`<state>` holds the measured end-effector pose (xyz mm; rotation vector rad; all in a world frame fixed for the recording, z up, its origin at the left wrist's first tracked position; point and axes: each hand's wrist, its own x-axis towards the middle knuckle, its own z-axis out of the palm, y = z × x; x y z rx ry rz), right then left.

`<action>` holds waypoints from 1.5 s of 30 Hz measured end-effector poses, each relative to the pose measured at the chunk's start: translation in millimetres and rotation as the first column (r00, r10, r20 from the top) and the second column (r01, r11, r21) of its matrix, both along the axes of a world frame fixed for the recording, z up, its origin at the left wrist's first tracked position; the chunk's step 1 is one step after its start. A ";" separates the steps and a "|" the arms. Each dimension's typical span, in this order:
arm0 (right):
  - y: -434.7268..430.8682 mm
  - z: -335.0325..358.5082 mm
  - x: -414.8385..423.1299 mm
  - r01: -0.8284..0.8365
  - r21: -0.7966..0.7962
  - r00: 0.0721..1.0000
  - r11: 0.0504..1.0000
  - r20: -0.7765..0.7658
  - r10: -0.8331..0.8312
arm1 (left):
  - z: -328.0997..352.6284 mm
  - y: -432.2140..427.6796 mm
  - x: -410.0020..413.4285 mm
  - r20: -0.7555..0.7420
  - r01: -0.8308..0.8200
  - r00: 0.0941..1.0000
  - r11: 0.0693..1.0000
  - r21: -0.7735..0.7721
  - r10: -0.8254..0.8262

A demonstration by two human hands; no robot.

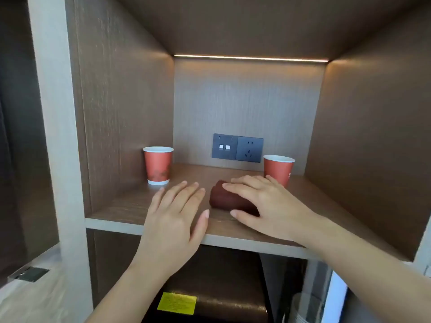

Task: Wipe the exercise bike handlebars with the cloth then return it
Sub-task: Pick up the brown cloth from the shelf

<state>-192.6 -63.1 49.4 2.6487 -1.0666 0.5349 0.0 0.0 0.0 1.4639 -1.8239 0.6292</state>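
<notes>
- The person is probably picking up the rolled cloth (220,197), which is lying mid-shelf (121,206) near the front edge.
- The right hand (263,201) is lying straight-fingered across it, and the left hand (173,215) is spreading open just beside.
- The next move is calling for a closing grip and a pull straight out over the front edge, where room is lying open; the left cup (158,165) and right cup (278,167) are standing further back.

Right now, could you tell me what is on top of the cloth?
The right hand rests on the cloth, fingers fairly straight. It hides the cloth's right end.
</notes>
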 end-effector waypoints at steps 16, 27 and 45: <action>-33.6 16.6 27.5 -0.112 0.262 0.962 0.959 -0.213 0.171 | -16.1 -5.9 37.5 -0.165 0.292 0.937 0.950 -0.106 -0.307; -48.9 22.4 31.4 -0.068 0.527 0.975 0.847 -0.144 0.168 | -16.0 -2.1 47.1 -0.215 0.359 0.907 0.932 -0.055 -0.362; -16.1 19.5 41.7 -0.064 0.498 0.986 0.865 -0.103 0.132 | -18.3 2.0 48.2 -0.240 0.413 0.877 0.908 -0.070 -0.417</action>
